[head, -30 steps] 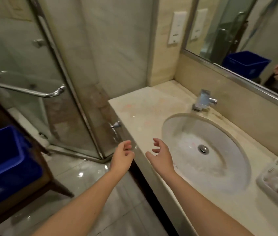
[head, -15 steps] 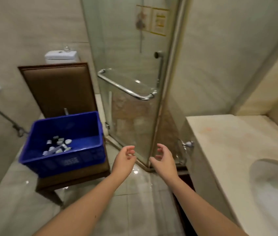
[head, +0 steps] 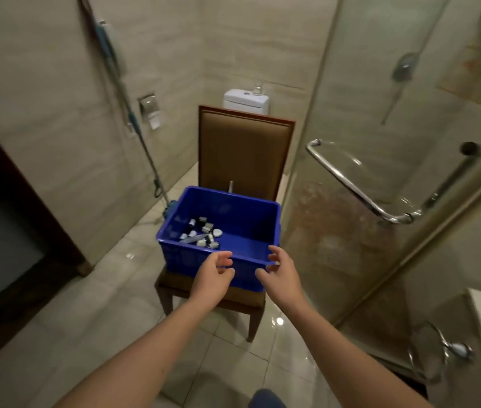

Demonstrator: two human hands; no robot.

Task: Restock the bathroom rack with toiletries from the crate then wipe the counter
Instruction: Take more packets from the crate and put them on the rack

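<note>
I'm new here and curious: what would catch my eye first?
A bright blue crate sits on a brown chair in the middle, with small toiletries heaped in its left corner. The left hand and right hand hover empty at its near rim. A glass shower door stands at right.

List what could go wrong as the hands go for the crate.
1. The toiletries lie loose at the left of the crate; a lift may tilt it and send them sliding.
2. Neither left hand nor right hand has a grip yet; pulling the near rim might drag the crate off the chair.
3. The floor looks glossy, possibly wet: slip risk.
</note>
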